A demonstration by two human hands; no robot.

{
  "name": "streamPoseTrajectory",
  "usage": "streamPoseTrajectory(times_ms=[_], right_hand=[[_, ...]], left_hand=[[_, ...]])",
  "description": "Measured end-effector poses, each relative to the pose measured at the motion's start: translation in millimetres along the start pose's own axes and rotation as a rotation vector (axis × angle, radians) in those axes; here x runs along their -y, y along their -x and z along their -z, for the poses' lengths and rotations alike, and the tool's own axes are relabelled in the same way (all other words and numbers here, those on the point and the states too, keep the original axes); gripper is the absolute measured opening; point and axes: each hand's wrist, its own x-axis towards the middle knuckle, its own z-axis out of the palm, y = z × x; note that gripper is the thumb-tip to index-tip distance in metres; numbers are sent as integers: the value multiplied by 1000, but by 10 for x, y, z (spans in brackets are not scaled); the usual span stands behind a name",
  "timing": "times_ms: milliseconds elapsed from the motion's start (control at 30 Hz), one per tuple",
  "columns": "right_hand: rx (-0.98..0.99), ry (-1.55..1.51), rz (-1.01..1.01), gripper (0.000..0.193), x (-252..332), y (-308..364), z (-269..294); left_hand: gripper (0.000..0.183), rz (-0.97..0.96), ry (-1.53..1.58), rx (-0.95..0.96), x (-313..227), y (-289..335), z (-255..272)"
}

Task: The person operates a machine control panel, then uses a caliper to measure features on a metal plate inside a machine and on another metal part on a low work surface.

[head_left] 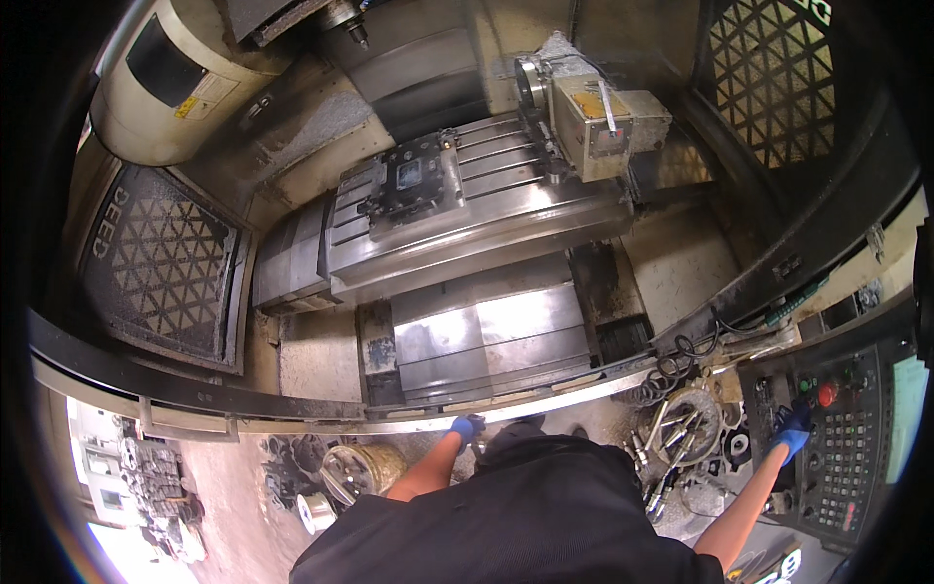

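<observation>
My left hand [468,428], in a blue glove, is at the front sill [389,425] of a milling machine, and its fingers are too small to make out. Off to the right, my right hand [795,430], also gloved in blue, reaches onto the control panel [842,443], fingers stretched toward its upper knobs. A red button [827,393] sits just right of those fingers. Inside the machine, a dark fixture plate [413,180] lies on the slotted table [501,175]. A rotary unit [593,122] stands at the table's right end.
Above the table hangs the spindle [350,24]. Metal chips lie on the enclosure's side surfaces. Outside, a bucket [365,469] stands below left. To the right are a round container [686,428] with several tool holders and a coiled black hose [671,375].
</observation>
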Motion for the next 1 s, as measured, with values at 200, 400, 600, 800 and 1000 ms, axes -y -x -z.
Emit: streamPoseTrajectory(times_ms=[200,400,600,800,1000], right_hand=[[-33,-53,57,47,52,-93,49],[-90,-49,116,48,0,-42,22],[-99,-44,159,49,-36,-233,249],[0,-7,-19,41,-152,-315,188],[10,151,83,51,-16,72,-129]], left_hand=[[36,-104,-358,146,59,-57,-136],[43,-181,-477,184,202,-166,-84],[33,232,84,64,-308,104,-283],[30,-1,-152,128,-118,173,52],[32,13,-179,181,-125,263,194]])
